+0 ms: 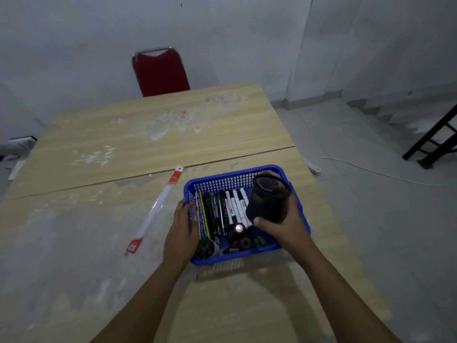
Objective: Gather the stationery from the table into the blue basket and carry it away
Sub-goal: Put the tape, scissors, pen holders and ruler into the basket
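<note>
Right grip (284, 226) holds cup (268, 199) over basket (237, 173).

Light: dim, cool, even room light.
Shadows: a soft shadow lies on the desk (148, 134) just before the blue basket (300, 214).
Blur: the red chair (160, 70) smears slightly.
Edges: wide-angle bending and darkening at the corners.

plain room | worn table (148, 134) | red chair (159, 71) | stairs (400, 112)
</note>
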